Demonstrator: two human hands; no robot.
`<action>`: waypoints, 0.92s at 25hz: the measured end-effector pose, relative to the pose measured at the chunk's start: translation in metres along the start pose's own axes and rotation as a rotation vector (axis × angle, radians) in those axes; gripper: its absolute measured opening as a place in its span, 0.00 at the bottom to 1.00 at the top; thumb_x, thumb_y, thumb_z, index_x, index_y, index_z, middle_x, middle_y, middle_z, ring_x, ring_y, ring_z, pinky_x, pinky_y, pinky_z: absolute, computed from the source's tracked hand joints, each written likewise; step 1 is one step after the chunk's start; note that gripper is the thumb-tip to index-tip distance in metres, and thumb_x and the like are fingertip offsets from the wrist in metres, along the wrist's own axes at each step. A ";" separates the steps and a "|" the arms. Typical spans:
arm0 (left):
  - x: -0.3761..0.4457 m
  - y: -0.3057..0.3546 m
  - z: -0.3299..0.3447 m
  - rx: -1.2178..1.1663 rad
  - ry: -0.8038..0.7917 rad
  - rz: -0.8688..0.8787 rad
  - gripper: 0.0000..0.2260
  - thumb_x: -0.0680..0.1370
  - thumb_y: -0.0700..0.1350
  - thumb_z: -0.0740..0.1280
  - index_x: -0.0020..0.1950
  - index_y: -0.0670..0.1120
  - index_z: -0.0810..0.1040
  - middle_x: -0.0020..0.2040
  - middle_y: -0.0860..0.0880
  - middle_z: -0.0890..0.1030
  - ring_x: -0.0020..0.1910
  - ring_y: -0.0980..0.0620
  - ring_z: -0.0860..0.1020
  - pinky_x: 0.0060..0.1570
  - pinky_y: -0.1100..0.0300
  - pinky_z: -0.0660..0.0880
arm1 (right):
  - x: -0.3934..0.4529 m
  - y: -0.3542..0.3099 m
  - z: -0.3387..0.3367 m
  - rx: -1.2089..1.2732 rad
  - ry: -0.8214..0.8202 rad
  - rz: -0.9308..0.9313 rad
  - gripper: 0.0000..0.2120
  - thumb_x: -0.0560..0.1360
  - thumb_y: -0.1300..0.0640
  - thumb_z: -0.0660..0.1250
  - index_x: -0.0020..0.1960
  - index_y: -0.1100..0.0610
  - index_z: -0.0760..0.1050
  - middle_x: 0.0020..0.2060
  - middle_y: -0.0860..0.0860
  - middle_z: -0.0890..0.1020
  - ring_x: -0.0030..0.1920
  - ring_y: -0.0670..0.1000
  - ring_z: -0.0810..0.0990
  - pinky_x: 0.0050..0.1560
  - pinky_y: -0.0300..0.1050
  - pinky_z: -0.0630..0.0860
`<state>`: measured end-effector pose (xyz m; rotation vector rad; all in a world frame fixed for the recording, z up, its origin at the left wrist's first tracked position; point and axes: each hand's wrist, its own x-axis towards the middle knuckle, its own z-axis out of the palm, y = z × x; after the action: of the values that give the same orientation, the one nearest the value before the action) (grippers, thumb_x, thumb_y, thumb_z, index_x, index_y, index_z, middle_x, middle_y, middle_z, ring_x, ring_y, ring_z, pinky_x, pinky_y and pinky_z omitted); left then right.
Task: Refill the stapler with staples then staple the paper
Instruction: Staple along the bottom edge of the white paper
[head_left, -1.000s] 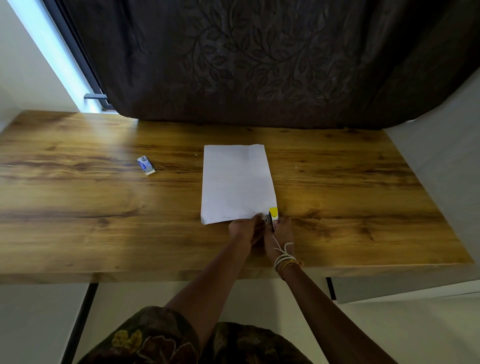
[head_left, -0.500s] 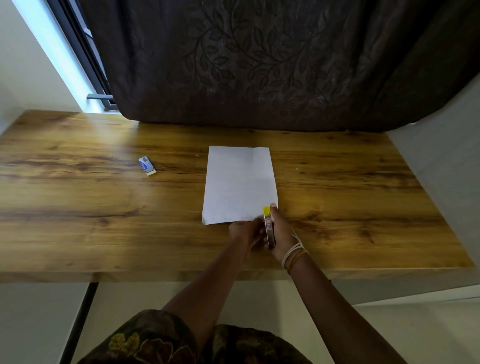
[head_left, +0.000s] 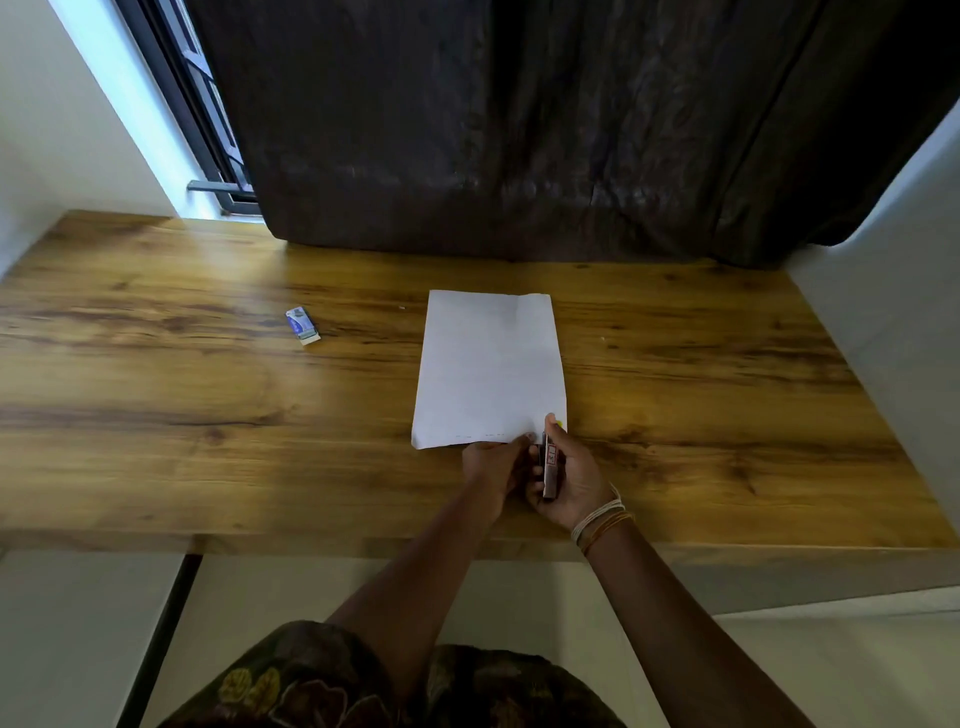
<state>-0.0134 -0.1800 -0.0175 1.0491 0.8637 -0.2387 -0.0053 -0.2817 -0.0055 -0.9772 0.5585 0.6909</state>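
Item: stapler (head_left: 550, 464), small, yellow-tipped; your right hand (head_left: 571, 478) grips it, fingers curled round its body, its nose at the near right corner of the paper (head_left: 489, 369). Item: paper, white, flat on the wooden table (head_left: 156, 415). Your left hand (head_left: 493, 464) sits at the sheet's near edge, fingertips touching it; whether it pinches the sheet, you cannot tell. Item: staple box (head_left: 302, 325), blue, well apart on the left.
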 end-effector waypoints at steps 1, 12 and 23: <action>0.000 -0.001 0.000 -0.002 -0.003 0.005 0.11 0.72 0.41 0.75 0.50 0.35 0.81 0.46 0.39 0.85 0.36 0.46 0.83 0.41 0.55 0.82 | 0.001 0.000 -0.002 -0.009 -0.002 0.009 0.18 0.70 0.39 0.69 0.36 0.55 0.75 0.29 0.48 0.76 0.23 0.45 0.72 0.21 0.36 0.66; 0.000 -0.001 -0.002 -0.035 -0.018 0.002 0.08 0.72 0.43 0.75 0.43 0.38 0.81 0.44 0.40 0.85 0.40 0.45 0.83 0.46 0.53 0.81 | 0.003 -0.006 -0.004 -0.076 -0.022 0.050 0.16 0.65 0.43 0.74 0.36 0.55 0.76 0.28 0.46 0.78 0.23 0.45 0.72 0.21 0.34 0.65; -0.001 0.003 -0.001 -0.026 -0.010 -0.024 0.10 0.71 0.43 0.76 0.48 0.39 0.81 0.45 0.43 0.85 0.40 0.47 0.84 0.38 0.58 0.82 | 0.006 -0.002 -0.002 -0.067 0.058 0.016 0.18 0.70 0.42 0.70 0.34 0.57 0.75 0.26 0.49 0.76 0.24 0.46 0.73 0.21 0.36 0.68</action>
<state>-0.0127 -0.1776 -0.0153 1.0130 0.8688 -0.2520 -0.0002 -0.2822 -0.0099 -1.0586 0.5983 0.7006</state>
